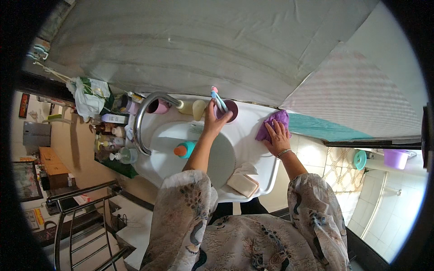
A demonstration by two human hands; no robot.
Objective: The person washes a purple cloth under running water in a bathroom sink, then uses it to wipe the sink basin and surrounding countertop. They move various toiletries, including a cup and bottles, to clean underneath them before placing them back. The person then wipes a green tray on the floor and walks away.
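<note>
My left hand (216, 119) is closed at the near left side of a dark purple cup (233, 108), thumb at its rim. Light blue toothbrushes (219, 101) lean in that cup, one with a pink end. It stands at the back edge of a white washbasin (253, 128). On the basin's right corner, my right hand (279, 139) presses down on a bunched purple cloth (275, 121), its fingers bent over the fabric. A teal bottle with an orange cap (184, 149) sits in the bowl, left of my left forearm. My fingers partly hide the cup and cloth.
A curved metal faucet (142, 122) rises at the left. Behind it are a pink cup (158, 106) and a cream-coloured tube (185, 106). A soap dish (243, 182) lies at the front right rim. Several bottles (124, 156) crowd the left side; a metal rack (86, 221) stands lower left.
</note>
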